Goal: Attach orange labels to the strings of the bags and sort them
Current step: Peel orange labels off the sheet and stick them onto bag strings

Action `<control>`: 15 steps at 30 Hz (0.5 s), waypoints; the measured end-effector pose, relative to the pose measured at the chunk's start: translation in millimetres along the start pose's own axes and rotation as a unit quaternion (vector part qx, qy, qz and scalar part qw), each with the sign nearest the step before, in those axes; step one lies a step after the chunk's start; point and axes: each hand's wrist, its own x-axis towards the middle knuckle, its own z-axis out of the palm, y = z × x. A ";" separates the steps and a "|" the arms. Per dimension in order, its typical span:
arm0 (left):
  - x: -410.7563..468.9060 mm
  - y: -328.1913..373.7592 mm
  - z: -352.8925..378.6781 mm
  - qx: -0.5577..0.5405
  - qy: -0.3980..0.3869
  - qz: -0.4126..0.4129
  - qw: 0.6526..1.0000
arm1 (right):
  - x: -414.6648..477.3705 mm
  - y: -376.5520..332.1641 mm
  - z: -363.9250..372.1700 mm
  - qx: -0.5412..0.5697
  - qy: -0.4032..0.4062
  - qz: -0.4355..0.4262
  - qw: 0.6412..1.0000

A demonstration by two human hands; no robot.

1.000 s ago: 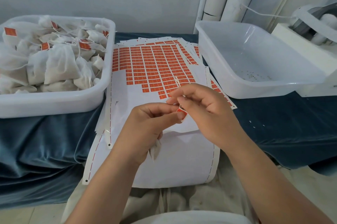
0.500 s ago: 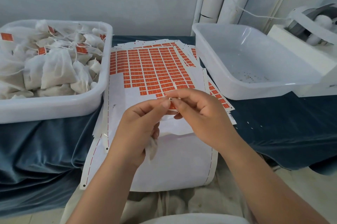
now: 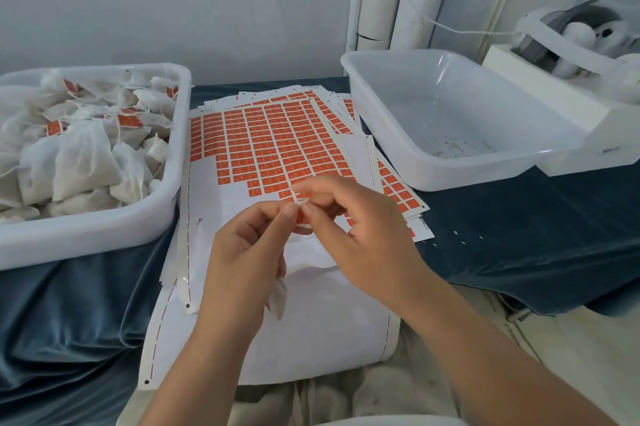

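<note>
Head camera, watched from my remote desk: at far left I see a white tub (image 3: pixel 104 228) heaped with tagged bags (image 3: pixel 83 162). My view centres on the left hand (image 3: pixel 242 252) pinching a string (image 3: pixel 299 200), one bag (image 3: pixel 278 297) dangling under its palm, above the sheet of orange labels (image 3: pixel 270 145). The right hand (image 3: pixel 363 235) pinches the same string. The right tub (image 3: pixel 450 134) has crumbs on its floor.

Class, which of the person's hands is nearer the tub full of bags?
Left. The left hand sits over the label sheet just right of the tub of bags; the right hand, pinching the string with it, lies further right, toward the other tub.
</note>
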 end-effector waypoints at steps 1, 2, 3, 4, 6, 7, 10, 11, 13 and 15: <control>0.2 0.8 0.1 -0.002 -0.003 0.002 1.000 | -0.8 0.9 1.1 0.003 0.003 -0.002 1.000; -0.1 2.1 -0.1 -0.005 -0.004 0.003 1.000 | -1.4 1.7 2.3 0.010 0.007 -0.003 1.000; -0.2 3.2 0.2 -0.006 -0.003 0.003 1.000 | -1.8 2.5 3.8 0.020 0.010 -0.002 1.000; -0.5 3.9 0.3 -0.004 0.002 0.004 1.000 | -1.8 3.4 5.2 0.029 0.010 -0.001 1.000; -0.5 4.2 1.5 0.009 0.018 0.014 1.000 | -1.0 5.3 7.4 0.036 0.008 -0.001 0.999; -0.4 3.7 2.3 0.017 0.027 0.022 0.999 | -0.5 6.0 8.2 0.035 0.008 -0.003 0.999; -1.6 2.8 4.3 0.043 0.050 0.045 0.997 | 1.2 7.4 8.9 0.043 0.009 -0.005 0.999; -2.1 3.4 5.0 0.050 0.054 0.051 0.996 | 1.9 7.4 8.5 0.048 0.009 -0.003 0.999; -2.6 5.1 7.8 0.062 0.062 0.061 0.994 | 3.6 8.0 6.7 0.063 0.010 0.005 0.998; -1.8 6.5 11.9 0.063 0.069 0.069 0.993 | 5.3 8.9 3.8 0.083 0.010 0.015 0.996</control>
